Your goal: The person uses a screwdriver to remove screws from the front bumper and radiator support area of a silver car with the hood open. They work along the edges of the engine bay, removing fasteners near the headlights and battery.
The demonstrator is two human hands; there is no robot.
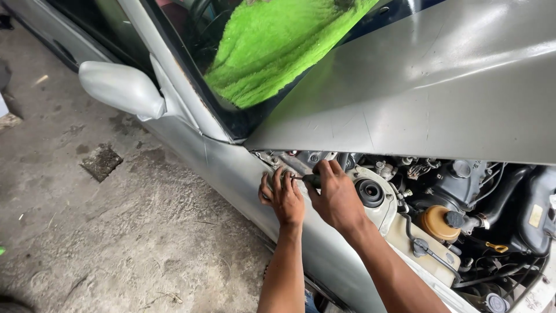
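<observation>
My left hand [282, 197] rests on the top edge of the silver car fender [243, 174], its fingers curled over the lip just under the raised bonnet [440, 81]. My right hand [335, 197] is closed around a dark green tool handle [311, 179], likely a screwdriver. The thin metal shaft points left toward the fingers of my left hand. Both hands sit close together at the rear corner of the engine bay, beside the round black strut mount [369, 192]. The tool's tip is hidden by my left fingers.
A green fuzzy cloth [272, 46] lies behind the windscreen. The silver side mirror [121, 88] sticks out at upper left. Hoses, a yellowish fluid reservoir [438, 223] and a white tank fill the engine bay on the right. Stained concrete floor [116, 220] lies to the left.
</observation>
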